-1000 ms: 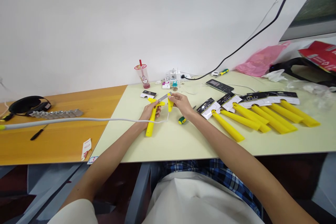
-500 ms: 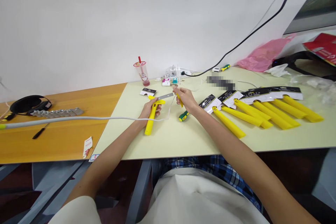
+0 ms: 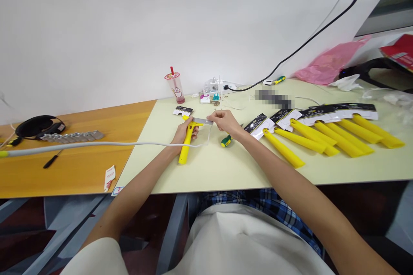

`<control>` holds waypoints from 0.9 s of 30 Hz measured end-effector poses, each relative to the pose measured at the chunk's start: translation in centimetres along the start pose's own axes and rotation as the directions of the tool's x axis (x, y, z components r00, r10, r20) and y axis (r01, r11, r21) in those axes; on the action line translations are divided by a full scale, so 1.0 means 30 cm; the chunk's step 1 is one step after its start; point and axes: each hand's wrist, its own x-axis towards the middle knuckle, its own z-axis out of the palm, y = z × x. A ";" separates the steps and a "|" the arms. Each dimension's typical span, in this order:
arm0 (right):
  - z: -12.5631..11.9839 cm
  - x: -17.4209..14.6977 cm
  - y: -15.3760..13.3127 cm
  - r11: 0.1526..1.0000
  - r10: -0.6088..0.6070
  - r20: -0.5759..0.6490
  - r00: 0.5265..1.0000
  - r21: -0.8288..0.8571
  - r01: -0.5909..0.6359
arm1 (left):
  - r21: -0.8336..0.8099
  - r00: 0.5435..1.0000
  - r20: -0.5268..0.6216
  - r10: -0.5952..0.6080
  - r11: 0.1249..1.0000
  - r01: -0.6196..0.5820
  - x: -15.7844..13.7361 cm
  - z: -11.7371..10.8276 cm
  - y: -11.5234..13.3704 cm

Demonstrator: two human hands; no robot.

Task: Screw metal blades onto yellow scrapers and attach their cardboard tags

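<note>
My left hand (image 3: 185,132) is wrapped round the yellow plastic handle (image 3: 184,150) of a tool with a flat grey metal blade (image 3: 200,120), which points right. At the far end of that blade, my right hand (image 3: 223,121) has its fingertips pinched together; whatever they hold is hidden. Just below my right hand lies a green and yellow screwdriver handle (image 3: 226,141). A white cord (image 3: 155,143) runs in from the left, passes in front of the yellow handle and bends up near my right fingertips.
Several yellow handles (image 3: 284,148) with black and white cards lie to the right. A cup with a red straw (image 3: 175,88), a black and white card (image 3: 183,111) and a power strip (image 3: 212,86) stand near the wall. Sockets (image 3: 72,136) lie left; a pink bag (image 3: 329,64) sits back right.
My right hand has moved slightly left and turned, bringing its fingertips to the blade's end. The yellow piece seen in it before is now out of sight. My left hand keeps its grip.
</note>
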 end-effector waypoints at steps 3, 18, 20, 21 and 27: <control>0.001 0.003 0.008 0.999 -0.020 0.021 1.000 -0.042 0.020 | 0.023 1.000 -0.011 -0.003 1.000 0.003 -0.001 0.002 0.001; 0.006 0.005 0.038 0.987 -0.101 0.080 0.992 -0.115 0.110 | 0.117 0.996 0.091 -0.006 0.993 -0.005 -0.018 0.005 0.000; 0.006 0.005 0.037 0.987 -0.100 0.083 0.992 -0.114 0.109 | 0.120 0.994 0.112 -0.001 0.993 -0.012 -0.021 0.008 -0.003; 0.007 0.003 0.035 0.988 -0.098 0.085 0.992 -0.114 0.107 | 0.123 0.993 0.115 0.001 0.992 -0.015 -0.022 0.009 -0.005; 0.013 -0.009 0.021 0.988 -0.078 0.087 0.993 -0.126 0.089 | 0.145 0.994 0.111 0.016 0.989 -0.033 -0.022 0.006 -0.013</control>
